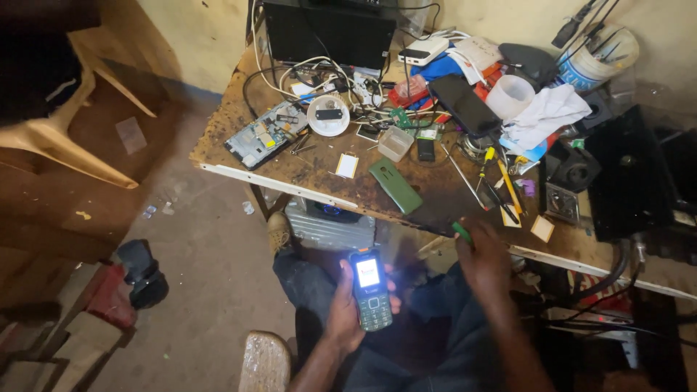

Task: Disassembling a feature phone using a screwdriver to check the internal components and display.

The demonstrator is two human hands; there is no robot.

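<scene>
Both hands work: left (347,308) grips 1 keypad phone (372,289), right (485,258) 1 green tool (462,232).

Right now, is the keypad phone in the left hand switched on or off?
On. The keypad phone held in the left hand has a brightly lit screen, glowing white over the dark lap below.

One lit keypad phone (371,289), one green phone cover (396,186), one opened circuit board (265,134), two hands (347,308), one white bucket (599,58)
</scene>
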